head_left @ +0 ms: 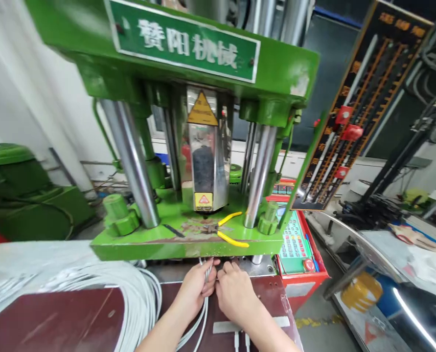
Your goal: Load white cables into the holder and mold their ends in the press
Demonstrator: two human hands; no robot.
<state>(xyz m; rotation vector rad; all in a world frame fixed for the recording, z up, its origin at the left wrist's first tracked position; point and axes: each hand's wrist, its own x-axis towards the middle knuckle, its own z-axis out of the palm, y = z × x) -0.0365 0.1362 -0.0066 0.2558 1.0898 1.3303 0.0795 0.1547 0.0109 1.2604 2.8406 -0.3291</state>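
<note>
My left hand (197,283) is closed around a thin white cable (204,313), just in front of the green press (137,250). The cable trails down toward me from that hand. Right beside it, my right hand (235,291) has its fingers curled and pinched together, almost touching the left. Whatever those fingertips hold is hidden. Two white cable ends (241,340) lie on the brown table below my right wrist. Pliers with yellow handles (232,238) lie spread on the press ledge above my hands, near a dark flat strip (174,230).
A large coil of white cable (140,298) lies on the brown table (56,320) to the left. At the right stands a red control box (302,278) with a keypad and a red button (308,265). Steel columns (131,164) rise from the press base.
</note>
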